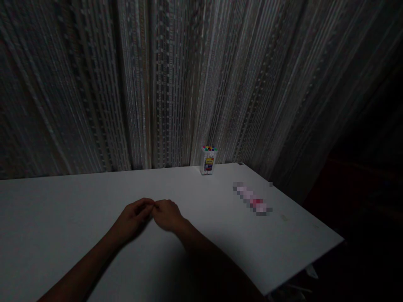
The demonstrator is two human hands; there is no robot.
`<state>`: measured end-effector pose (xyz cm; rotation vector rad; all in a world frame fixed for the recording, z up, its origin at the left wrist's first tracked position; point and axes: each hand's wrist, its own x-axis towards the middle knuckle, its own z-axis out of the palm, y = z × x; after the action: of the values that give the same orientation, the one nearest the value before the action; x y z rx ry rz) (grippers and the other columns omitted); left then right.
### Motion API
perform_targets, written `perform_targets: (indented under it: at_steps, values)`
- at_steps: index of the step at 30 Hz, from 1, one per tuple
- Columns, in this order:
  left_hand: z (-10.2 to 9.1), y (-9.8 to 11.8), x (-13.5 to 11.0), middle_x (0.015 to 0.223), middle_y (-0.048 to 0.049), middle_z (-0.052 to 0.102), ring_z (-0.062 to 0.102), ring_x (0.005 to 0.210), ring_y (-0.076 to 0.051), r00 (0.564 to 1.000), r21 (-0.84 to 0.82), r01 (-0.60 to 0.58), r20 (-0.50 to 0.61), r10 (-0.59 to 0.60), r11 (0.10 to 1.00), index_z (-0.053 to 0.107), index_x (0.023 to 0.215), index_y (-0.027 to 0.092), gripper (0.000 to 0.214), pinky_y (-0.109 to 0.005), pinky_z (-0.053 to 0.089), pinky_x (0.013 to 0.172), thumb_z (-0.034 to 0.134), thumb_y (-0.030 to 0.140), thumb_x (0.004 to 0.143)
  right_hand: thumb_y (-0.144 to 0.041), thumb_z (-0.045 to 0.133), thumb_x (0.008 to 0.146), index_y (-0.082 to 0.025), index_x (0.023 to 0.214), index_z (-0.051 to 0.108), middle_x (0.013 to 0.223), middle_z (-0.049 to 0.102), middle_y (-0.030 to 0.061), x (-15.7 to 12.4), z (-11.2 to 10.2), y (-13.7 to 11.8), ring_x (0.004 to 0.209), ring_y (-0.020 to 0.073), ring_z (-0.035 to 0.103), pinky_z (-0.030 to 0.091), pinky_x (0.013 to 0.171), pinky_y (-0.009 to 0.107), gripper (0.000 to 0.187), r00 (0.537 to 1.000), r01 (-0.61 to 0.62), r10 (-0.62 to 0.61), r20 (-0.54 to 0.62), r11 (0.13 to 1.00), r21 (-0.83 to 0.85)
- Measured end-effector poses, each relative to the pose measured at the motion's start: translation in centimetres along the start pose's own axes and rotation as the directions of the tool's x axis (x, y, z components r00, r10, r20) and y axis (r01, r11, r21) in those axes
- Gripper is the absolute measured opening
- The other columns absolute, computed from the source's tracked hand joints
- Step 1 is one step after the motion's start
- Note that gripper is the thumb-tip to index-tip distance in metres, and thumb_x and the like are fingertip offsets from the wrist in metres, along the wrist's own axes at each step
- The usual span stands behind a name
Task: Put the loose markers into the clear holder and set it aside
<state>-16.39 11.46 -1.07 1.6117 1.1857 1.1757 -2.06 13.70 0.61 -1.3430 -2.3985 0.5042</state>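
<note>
My left hand (134,217) and my right hand (166,214) rest side by side on the white table (63,218), fingertips meeting in the middle. Both have their fingers curled in, pinched together where they touch. Whatever sits between the fingertips is too small and dark to make out. A clear box of coloured markers (208,160) stands upright at the table's far edge, well beyond my right hand.
A blurred pinkish flat object (252,199) lies to the right of my hands. The table's right edge runs diagonally, with its corner at the near right. A striped curtain (176,79) hangs close behind the table. The room is dim.
</note>
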Motion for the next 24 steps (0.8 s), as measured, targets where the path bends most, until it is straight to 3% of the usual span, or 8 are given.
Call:
perform_targets:
  at_steps: [17, 24]
  values:
    - [-0.08, 0.77, -0.16, 0.073, -0.0049, 0.059, 0.051, 0.066, -0.015, 0.998, 0.071, -0.048, -0.048, 0.052, 0.996, 0.059, 0.083, 0.013, 0.036, -0.025, 0.041, 0.061, 0.055, 0.048, 0.074, -0.034, 0.033, 0.088, -0.019, 0.095, 0.066, 0.095, 0.069, 0.0082, -0.10, 0.10, 0.08, 0.085, 0.0202, 0.063, 0.042, 0.066, 0.027, 0.037, 0.999, 0.044, -0.044, -0.015, 0.999, -0.024]
    - [-0.14, 0.79, -0.14, 0.072, -0.0046, 0.058, 0.051, 0.062, -0.014, 0.994, 0.015, 0.031, -0.110, -0.029, 0.999, 0.058, 0.086, 0.012, 0.045, -0.025, 0.041, 0.057, 0.061, 0.052, 0.067, -0.034, 0.034, 0.087, -0.021, 0.090, 0.068, 0.091, 0.070, 0.0059, 0.01, 0.24, 0.15, 0.081, 0.0181, 0.063, 0.040, 0.063, 0.026, 0.036, 0.999, 0.038, -0.038, -0.017, 0.999, -0.012]
